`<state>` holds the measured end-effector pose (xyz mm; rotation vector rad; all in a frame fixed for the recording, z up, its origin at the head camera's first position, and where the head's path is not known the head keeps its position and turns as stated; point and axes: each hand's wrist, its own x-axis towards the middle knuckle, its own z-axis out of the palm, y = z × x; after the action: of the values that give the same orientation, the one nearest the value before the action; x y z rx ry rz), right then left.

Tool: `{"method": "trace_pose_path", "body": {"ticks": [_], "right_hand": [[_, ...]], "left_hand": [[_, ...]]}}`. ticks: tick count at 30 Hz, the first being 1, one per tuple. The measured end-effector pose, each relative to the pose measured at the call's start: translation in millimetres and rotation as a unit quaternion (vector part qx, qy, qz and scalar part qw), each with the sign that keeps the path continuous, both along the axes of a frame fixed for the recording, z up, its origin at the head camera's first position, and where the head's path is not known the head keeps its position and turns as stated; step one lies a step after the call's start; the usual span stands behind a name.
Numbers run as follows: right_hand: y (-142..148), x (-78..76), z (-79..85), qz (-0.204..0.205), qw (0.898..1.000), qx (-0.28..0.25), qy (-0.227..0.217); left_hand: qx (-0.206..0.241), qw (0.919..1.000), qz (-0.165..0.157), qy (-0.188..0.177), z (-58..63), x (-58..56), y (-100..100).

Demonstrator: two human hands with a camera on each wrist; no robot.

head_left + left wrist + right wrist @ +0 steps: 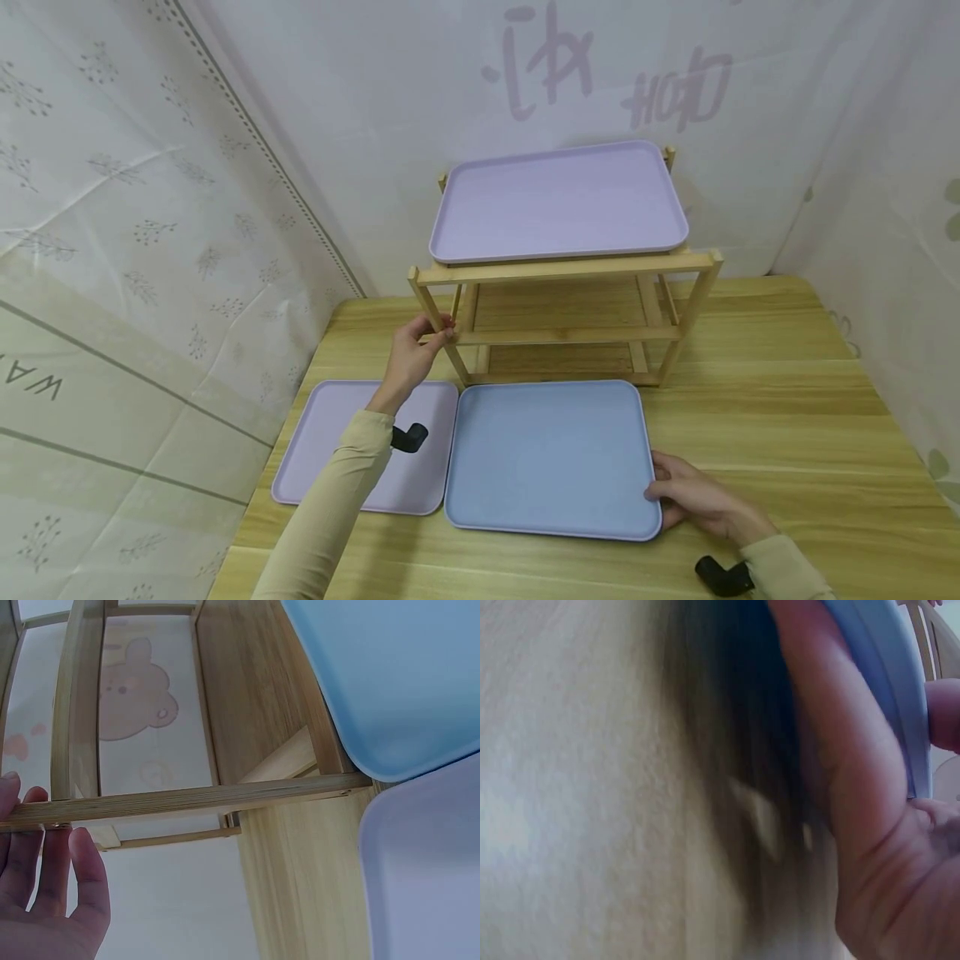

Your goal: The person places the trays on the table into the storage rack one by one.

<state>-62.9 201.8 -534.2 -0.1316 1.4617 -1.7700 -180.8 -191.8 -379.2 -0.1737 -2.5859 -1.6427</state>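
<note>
Blue rectangular tray (551, 458), long axis paralleling wood-grain table (772, 400) far edge; right hand (692, 497) grips right end, left hand (412, 357) pale-wood rack (564, 269).

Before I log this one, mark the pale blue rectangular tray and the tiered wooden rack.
Pale blue rectangular tray (551, 458): head view, middle of its flat base.
Tiered wooden rack (566, 336): head view, second front rail from the top.

Booth-like space: printed drapes (150, 208), wood-grain table (765, 400)
</note>
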Motion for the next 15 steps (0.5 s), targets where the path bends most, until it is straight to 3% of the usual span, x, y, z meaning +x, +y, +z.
{"method": "trace_pose_path", "body": {"ticks": [8,15], "right_hand": [[0.7,2.6,-2.8,0.027,0.997,-0.067,-0.011],[1.4,3.0,-4.5,0.024,0.997,-0.071,-0.002]], "left_hand": [[-0.004,1.0000,0.003,-0.005,-0.1,-0.1,1.0],[-0.001,1.0000,0.001,-0.006,2.4,0.6,1.5]]}}
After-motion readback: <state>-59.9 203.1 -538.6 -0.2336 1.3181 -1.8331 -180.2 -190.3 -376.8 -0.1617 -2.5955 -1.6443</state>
